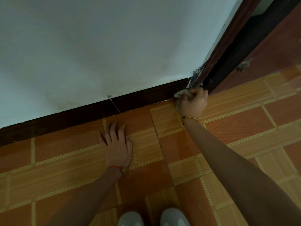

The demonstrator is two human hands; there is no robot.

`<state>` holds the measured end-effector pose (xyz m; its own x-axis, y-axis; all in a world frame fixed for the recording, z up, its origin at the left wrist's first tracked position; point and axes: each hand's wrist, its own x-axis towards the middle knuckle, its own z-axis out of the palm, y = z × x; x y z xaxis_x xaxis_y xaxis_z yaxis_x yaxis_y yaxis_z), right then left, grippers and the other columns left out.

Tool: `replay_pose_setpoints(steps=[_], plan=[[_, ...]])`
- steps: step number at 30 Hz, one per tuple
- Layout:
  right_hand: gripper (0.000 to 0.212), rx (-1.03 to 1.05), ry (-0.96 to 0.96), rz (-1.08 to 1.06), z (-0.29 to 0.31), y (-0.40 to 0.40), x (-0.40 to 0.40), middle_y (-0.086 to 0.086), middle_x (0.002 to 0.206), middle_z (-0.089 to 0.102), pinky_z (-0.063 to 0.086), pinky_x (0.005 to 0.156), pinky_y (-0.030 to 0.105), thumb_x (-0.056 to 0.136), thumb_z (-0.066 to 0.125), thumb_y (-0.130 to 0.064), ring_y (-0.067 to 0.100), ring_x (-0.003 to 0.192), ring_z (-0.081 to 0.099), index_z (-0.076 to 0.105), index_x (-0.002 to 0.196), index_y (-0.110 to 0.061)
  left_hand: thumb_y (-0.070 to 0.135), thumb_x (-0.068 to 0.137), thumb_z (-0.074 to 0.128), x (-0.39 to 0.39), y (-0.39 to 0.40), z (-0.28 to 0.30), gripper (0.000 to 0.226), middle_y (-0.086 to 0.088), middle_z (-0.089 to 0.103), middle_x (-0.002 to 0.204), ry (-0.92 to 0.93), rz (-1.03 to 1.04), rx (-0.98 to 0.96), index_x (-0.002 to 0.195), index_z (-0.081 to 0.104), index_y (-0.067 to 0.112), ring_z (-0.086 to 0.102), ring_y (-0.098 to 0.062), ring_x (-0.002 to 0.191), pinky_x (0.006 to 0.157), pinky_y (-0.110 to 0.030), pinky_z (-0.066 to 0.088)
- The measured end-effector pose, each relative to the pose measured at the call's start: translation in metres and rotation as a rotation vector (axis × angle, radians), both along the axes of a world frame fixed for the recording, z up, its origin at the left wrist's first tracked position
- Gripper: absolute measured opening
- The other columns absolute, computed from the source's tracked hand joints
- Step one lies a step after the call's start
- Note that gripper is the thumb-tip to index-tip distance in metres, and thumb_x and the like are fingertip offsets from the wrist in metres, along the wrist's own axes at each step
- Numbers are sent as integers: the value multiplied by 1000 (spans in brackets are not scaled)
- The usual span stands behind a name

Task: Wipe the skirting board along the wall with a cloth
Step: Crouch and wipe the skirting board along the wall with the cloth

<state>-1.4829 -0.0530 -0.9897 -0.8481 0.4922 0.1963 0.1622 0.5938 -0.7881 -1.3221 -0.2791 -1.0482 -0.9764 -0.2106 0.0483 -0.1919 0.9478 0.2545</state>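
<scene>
Looks like the wipe starts at the door-frame end: right hand (193, 103) bunches the cloth (179, 95) against the skirting board (146, 97), left hand (118, 144) flat on the floor (236, 128), so next it probably drags leftward along the board.

L hand (116, 144) flat, fingers spread; R hand (193, 103) curled, prob. gripping.

The head camera looks steeply down, close over floor (146, 152) and wall (97, 46).

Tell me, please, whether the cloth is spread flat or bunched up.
Bunched up: the cloth is crumpled in the right hand, whose fingers curl around it at the skirting board.
</scene>
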Motion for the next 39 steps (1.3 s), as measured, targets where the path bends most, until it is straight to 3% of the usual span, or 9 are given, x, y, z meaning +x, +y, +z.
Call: replay_pose_setpoints(steps=[4,7,15,18,23,26,32,36,39], plan=[[17,6,102,188,8,-33,21,12,98,55,38,75,2,73,72,1,6,82,47,57,82,-3,34,98,33,0,-1,0,50,-16,41,147,0,-1,-5,143,44,14,32,-38,143,117,-68,13],[19,-11,138,280,14,-47,28,11,94,54,38,72,0,74,74,0,-5,75,44,58,80,-4,33,98,33,0,0,0,50,-17,42,147,5,-2,-10,142,45,14,33,-38,143,117,-67,12],[15,-128,270,-71,29,-29,10,10,97,56,50,83,25,75,73,-2,18,88,59,60,84,-2,33,98,33,1,0,1,50,-16,42,148,-3,0,6,143,45,15,33,-38,142,117,-68,13],[18,-79,257,70,33,-55,24,9,95,55,41,79,3,75,74,1,8,84,52,59,83,-3,33,97,35,0,0,1,50,-16,42,148,-3,-1,1,142,45,15,34,-39,142,116,-68,14],[17,-42,268,446,28,-96,48,6,95,53,44,69,5,77,74,3,1,81,50,60,84,-3,32,96,36,0,-1,2,50,-16,43,147,17,-3,5,141,47,15,35,-39,141,116,-67,15],[15,-21,322,383,30,-80,42,3,90,55,44,72,8,76,74,2,7,83,51,61,83,-5,30,96,34,1,-2,4,50,-15,43,147,19,-7,21,143,47,16,35,-38,141,116,-67,15],[16,-105,316,-150,40,-14,3,9,96,57,46,79,13,78,72,-7,12,86,56,61,89,-3,30,96,34,1,0,5,50,-14,43,148,-7,-4,19,142,47,16,34,-37,142,117,-67,13],[15,-27,309,-21,40,-28,9,12,98,56,48,83,16,78,71,-5,17,91,59,60,88,-3,32,96,34,0,1,5,50,-15,43,147,-10,3,10,141,48,15,34,-38,142,117,-68,12],[16,25,252,196,27,-62,32,9,96,55,41,78,4,78,73,-2,2,85,48,58,84,-4,32,96,33,0,1,5,50,-16,44,147,-7,-2,-5,141,48,14,34,-39,141,118,-67,11]])
